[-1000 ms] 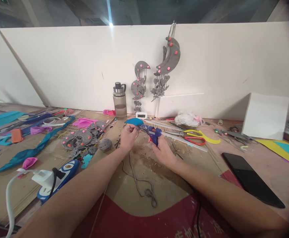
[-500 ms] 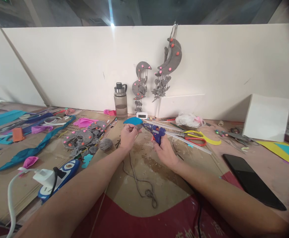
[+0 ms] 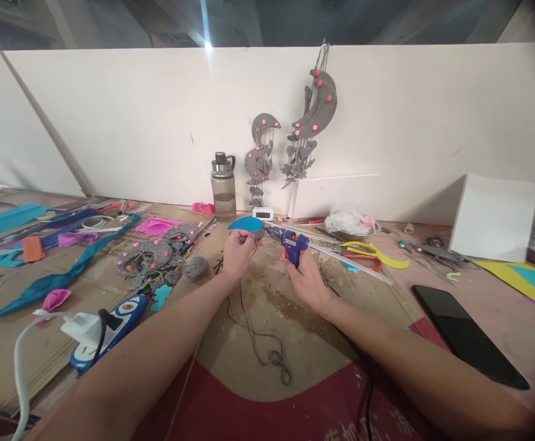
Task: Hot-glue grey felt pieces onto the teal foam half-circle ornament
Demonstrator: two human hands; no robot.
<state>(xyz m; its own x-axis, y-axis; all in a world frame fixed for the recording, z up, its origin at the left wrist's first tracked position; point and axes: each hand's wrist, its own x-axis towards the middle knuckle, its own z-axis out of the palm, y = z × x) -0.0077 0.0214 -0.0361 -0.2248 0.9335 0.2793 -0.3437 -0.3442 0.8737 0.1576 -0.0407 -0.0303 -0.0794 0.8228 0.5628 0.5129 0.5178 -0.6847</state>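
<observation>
LH (image 3: 238, 254) pinching blue piece (image 3: 246, 224), RH (image 3: 311, 280) clamped rnd glue gun (image 3: 295, 241), nozzle (image 3: 274, 232) nr piece's edge, room btwn hands over cardboard (image 3: 308, 352)

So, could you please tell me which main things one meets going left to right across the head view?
Orange piece, white plug, gray yarn ball, blue piece, glue gun, black phone.

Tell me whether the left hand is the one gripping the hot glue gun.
No, the right hand grips the hot glue gun, while the left hand holds a blue-and-grey piece.
</observation>
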